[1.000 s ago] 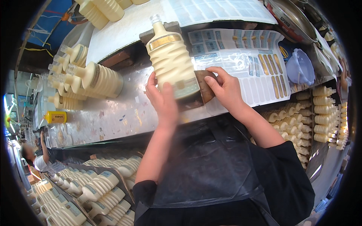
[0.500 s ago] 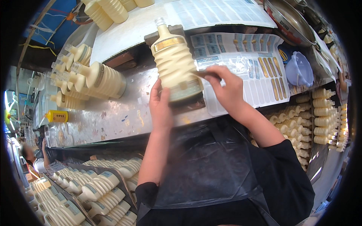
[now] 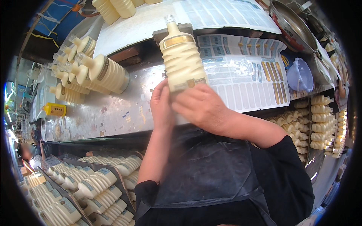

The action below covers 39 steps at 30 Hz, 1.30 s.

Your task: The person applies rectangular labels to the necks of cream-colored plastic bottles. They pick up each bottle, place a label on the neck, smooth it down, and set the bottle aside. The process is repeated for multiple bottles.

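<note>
A cream ribbed bottle (image 3: 183, 62) with a clear glass neck lies tilted on the bench, neck pointing away from me. A gold label strip (image 3: 178, 40) crosses its shoulder, and another label (image 3: 191, 83) sits near its base. My left hand (image 3: 161, 103) grips the lower left side of the bottle, thumb and fingers closed at its base. Over the base end is my right hand (image 3: 201, 107), its fingers curled and slightly blurred; whatever they hold is hidden. Beneath the bottle's neck a dark block (image 3: 185, 28) props it up.
Label sheets (image 3: 241, 86) lie right of the bottle, beside a lilac bucket (image 3: 300, 75) and a metal basin (image 3: 296, 26). Several similar bottles (image 3: 109, 73) stand at left near a yellow squeeze bottle (image 3: 55, 109). Crates of bottles (image 3: 100, 184) fill the lower left; stacked bottles (image 3: 320, 122) are at right.
My right hand has moved from the bottle's right side down and left over its base. The dark flat tool it held no longer shows. The bottle appears slightly farther right in the view.
</note>
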### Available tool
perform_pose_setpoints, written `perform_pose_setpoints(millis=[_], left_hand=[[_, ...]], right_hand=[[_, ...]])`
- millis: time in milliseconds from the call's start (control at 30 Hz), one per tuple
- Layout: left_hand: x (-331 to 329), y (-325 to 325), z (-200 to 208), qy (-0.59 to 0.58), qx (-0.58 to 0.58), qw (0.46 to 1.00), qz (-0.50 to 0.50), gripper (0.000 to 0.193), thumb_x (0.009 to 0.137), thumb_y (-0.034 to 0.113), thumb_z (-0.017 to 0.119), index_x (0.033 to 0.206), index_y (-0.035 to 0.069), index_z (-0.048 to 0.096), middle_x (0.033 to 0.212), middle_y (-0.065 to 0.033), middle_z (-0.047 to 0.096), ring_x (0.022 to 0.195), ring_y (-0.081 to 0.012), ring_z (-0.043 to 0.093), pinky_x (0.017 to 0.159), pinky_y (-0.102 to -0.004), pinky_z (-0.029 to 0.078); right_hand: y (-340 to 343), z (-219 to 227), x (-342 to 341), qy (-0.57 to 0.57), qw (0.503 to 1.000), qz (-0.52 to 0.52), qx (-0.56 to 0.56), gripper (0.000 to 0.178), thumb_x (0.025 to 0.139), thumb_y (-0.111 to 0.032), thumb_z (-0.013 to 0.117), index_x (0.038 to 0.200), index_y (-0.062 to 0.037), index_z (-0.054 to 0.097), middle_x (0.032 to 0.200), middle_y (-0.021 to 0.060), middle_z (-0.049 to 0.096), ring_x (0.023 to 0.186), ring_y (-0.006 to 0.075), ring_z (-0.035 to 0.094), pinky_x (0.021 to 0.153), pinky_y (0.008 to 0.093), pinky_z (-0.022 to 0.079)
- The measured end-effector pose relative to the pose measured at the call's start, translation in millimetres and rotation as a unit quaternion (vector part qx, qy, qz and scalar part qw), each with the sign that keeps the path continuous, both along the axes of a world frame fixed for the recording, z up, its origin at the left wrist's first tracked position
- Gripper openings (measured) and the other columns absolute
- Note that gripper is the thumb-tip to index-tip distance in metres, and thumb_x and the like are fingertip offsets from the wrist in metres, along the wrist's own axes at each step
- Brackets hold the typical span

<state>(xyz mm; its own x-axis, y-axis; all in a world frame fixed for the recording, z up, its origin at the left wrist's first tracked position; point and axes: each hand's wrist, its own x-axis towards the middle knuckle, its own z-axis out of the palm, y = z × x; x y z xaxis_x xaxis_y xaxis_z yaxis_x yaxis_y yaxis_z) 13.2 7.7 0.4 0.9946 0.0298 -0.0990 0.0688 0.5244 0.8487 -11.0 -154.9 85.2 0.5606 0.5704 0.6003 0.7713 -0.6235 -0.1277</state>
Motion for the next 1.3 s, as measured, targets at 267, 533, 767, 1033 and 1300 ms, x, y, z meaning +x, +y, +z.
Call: perform_pose_setpoints(millis=[267, 533, 767, 1033, 1300], left_hand=[[-2, 7, 6, 0.005, -0.031, 0.999, -0.020, 0.038, 0.112, 0.023, 0.043, 0.133, -0.004, 0.059, 0.126, -0.0138, 0.066, 0.113, -0.0209, 0.064, 0.101, -0.0360, 0.052], [-4, 5, 13, -0.018, 0.061, 0.998, -0.008, 0.041, 0.110, 0.030, 0.048, 0.137, -0.001, 0.056, 0.125, -0.0094, 0.061, 0.115, -0.0185, 0.057, 0.104, -0.0343, 0.044], [6, -22, 20, -0.065, 0.396, 0.915, 0.041, 0.082, 0.088, 0.034, 0.074, 0.151, -0.002, 0.035, 0.142, -0.0203, 0.042, 0.134, -0.0333, 0.037, 0.115, -0.0488, 0.030], [9, -25, 5, -0.113, 0.391, 0.911, 0.062, 0.064, 0.103, 0.031, 0.053, 0.153, -0.004, 0.033, 0.146, -0.0208, 0.040, 0.135, -0.0304, 0.039, 0.118, -0.0441, 0.028], [6, -22, 11, -0.085, 0.408, 0.908, 0.046, 0.064, 0.098, 0.025, 0.053, 0.152, -0.003, 0.035, 0.147, -0.0229, 0.039, 0.137, -0.0352, 0.037, 0.119, -0.0472, 0.028]], right_hand=[[28, 6, 6, -0.032, 0.999, -0.021, -0.025, 0.018, 0.075, -0.009, 0.063, 0.093, -0.0061, 0.062, 0.084, 0.0057, 0.057, 0.079, 0.0207, 0.059, 0.073, 0.0340, 0.046], [-2, 8, 0, 0.104, 0.988, -0.104, 0.054, 0.019, 0.087, -0.013, 0.072, 0.106, -0.0115, 0.068, 0.072, 0.0083, 0.067, 0.062, 0.0255, 0.067, 0.057, 0.0393, 0.053], [-49, -12, 2, 0.244, 0.902, -0.296, 0.197, 0.029, 0.090, -0.026, 0.071, 0.111, -0.0068, 0.066, 0.062, 0.0139, 0.067, 0.057, 0.0328, 0.068, 0.056, 0.0421, 0.053], [-56, -26, -5, 0.348, 0.836, -0.261, 0.334, 0.030, 0.094, -0.023, 0.070, 0.115, -0.0034, 0.064, 0.059, 0.0094, 0.063, 0.054, 0.0195, 0.061, 0.054, 0.0337, 0.046], [-46, -27, -4, 0.319, 0.883, -0.231, 0.254, 0.029, 0.095, -0.024, 0.070, 0.118, -0.0059, 0.064, 0.061, 0.0124, 0.062, 0.053, 0.0240, 0.063, 0.054, 0.0356, 0.047]])
